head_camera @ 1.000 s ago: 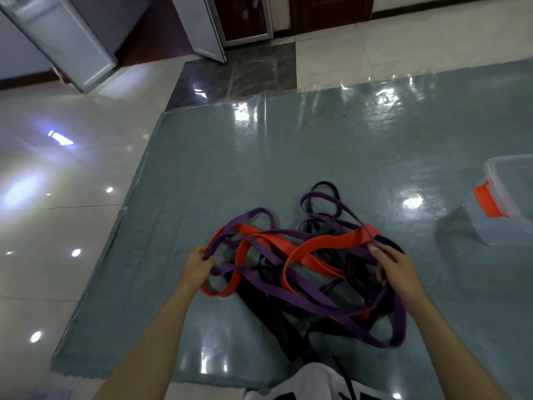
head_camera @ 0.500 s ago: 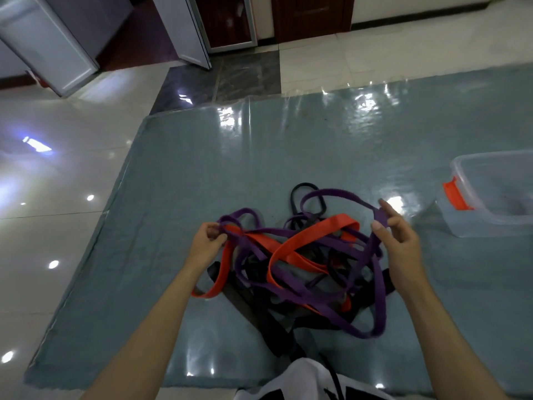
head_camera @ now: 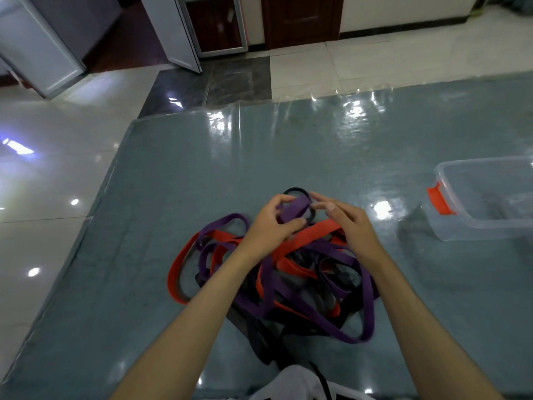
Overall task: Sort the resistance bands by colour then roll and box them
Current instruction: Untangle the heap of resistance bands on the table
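Observation:
A tangled heap of resistance bands lies on the grey-blue mat point(head_camera: 288, 157): purple bands point(head_camera: 354, 319), red bands point(head_camera: 176, 272) and black bands point(head_camera: 259, 339) looped through each other. My left hand point(head_camera: 271, 223) grips the far end of a purple band point(head_camera: 294, 209), fingers and thumb curled round it above the heap. My right hand point(head_camera: 349, 223) is right beside it, fingertips touching that same purple end; whether it pinches the band I cannot tell. A clear plastic box point(head_camera: 490, 197) with a red latch point(head_camera: 439, 199) stands on the mat to the right.
The mat's left edge point(head_camera: 95, 212) meets glossy white floor tiles. Open cabinet doors point(head_camera: 173, 33) and a dark wooden door point(head_camera: 300, 21) stand at the far side. A white garment point(head_camera: 297, 382) shows at the bottom edge.
Both hands have come together from the heap's sides to its far end. My left hand let go of the left-side bands and took the purple end that my right hand was holding.

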A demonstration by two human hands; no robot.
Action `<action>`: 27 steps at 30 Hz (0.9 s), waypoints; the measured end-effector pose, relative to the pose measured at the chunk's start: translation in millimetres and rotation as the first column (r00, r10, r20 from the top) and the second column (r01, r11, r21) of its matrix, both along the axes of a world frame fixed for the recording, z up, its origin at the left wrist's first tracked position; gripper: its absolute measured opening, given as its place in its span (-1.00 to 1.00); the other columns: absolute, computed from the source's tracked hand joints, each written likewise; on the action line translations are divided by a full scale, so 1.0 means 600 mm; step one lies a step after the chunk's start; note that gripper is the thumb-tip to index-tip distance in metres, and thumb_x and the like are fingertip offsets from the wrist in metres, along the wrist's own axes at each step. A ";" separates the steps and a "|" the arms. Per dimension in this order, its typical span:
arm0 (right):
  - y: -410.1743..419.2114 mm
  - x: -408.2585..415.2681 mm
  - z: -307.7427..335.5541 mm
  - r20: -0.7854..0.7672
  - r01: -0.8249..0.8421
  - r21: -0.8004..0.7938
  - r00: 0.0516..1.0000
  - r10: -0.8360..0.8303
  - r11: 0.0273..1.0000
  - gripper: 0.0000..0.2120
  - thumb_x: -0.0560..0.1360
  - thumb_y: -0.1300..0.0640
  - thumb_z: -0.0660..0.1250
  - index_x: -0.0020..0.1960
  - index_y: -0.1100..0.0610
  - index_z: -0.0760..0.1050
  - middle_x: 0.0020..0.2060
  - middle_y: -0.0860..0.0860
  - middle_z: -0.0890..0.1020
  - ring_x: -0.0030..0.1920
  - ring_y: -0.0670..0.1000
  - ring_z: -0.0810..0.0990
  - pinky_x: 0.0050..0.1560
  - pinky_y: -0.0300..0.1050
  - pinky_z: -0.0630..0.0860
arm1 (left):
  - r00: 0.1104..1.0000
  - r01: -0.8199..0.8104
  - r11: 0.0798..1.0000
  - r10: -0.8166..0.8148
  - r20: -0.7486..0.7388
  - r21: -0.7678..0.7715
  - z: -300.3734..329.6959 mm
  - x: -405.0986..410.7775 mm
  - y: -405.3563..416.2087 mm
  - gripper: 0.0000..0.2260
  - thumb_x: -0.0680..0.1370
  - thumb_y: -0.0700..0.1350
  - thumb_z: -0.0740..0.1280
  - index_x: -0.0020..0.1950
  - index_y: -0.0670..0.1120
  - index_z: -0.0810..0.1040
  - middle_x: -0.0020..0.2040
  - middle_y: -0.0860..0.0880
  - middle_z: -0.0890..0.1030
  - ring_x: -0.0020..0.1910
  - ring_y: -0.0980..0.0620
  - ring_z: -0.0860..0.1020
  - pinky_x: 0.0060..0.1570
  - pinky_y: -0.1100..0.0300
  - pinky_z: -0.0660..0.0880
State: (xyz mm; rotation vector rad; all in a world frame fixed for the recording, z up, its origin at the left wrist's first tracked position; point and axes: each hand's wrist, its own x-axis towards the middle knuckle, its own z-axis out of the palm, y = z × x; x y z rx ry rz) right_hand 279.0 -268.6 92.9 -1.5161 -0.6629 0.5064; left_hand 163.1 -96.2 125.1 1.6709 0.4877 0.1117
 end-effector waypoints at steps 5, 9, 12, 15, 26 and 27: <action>-0.014 0.056 -0.081 0.060 0.196 -0.269 0.981 -0.187 0.943 -0.78 0.64 0.35 0.33 0.22 0.22 0.66 0.21 0.10 0.71 0.17 -0.01 0.68 0.26 -0.09 0.61 | 0.989 -0.075 0.921 0.119 -0.091 0.383 -0.007 -0.011 0.085 -0.81 0.56 -0.17 0.48 0.07 0.05 0.54 -0.22 0.16 0.67 -0.30 0.15 0.60 -0.26 0.24 0.50; -0.019 0.082 -0.155 0.177 0.162 -0.574 0.982 -0.072 0.803 -0.59 0.55 0.36 0.40 0.39 0.21 0.56 0.31 0.17 0.64 0.30 0.15 0.61 0.34 -0.08 0.49 | 0.912 0.021 0.829 0.212 -0.350 0.558 -0.039 -0.041 0.142 -0.77 0.58 -0.10 0.40 0.23 -0.02 0.54 0.06 -0.03 0.67 0.06 -0.10 0.64 0.10 -0.03 0.58; -0.014 0.095 -0.182 0.193 0.063 -0.701 0.976 0.103 0.710 -0.40 0.56 0.28 0.46 0.57 0.19 0.40 0.49 0.22 0.48 0.48 0.21 0.48 0.51 0.09 0.37 | 0.836 0.145 0.822 0.196 -0.512 0.551 -0.077 -0.063 0.152 -0.48 0.58 -0.06 0.38 0.53 -0.08 0.37 0.41 -0.19 0.50 0.33 -0.25 0.55 0.33 -0.11 0.50; -0.004 0.110 -0.195 0.228 0.038 -0.790 0.944 0.236 0.612 -0.36 0.57 0.29 0.41 0.61 0.12 0.34 0.51 0.21 0.46 0.48 0.25 0.45 0.50 0.14 0.37 | 0.776 0.259 0.845 0.107 -0.622 0.468 -0.117 -0.081 0.138 -0.19 0.61 -0.03 0.41 0.72 0.12 -0.01 0.63 -0.22 0.15 0.45 -0.29 0.47 0.35 -0.03 0.45; -0.015 0.151 -0.158 0.159 0.005 -0.600 0.981 0.113 0.800 -0.59 0.47 0.21 0.59 0.27 0.02 0.61 0.19 0.03 0.63 -0.06 0.02 0.72 -0.06 -0.33 0.60 | 0.767 0.477 0.619 0.053 -0.640 0.624 -0.241 -0.089 0.046 -0.58 0.58 0.04 0.40 0.42 0.02 0.47 0.37 0.01 0.54 0.49 -0.04 0.43 0.60 -0.17 0.14; -0.026 0.153 -0.157 0.152 0.019 -0.571 0.985 0.083 0.821 -0.60 0.48 0.23 0.58 0.27 0.00 0.60 0.19 -0.01 0.63 -0.09 -0.10 0.71 -0.10 -0.39 0.58 | 0.795 0.440 0.612 0.076 -0.602 0.658 -0.239 -0.089 0.047 -0.69 0.57 -0.02 0.38 0.32 0.01 0.52 0.28 0.02 0.58 0.41 -0.05 0.49 0.55 -0.14 0.24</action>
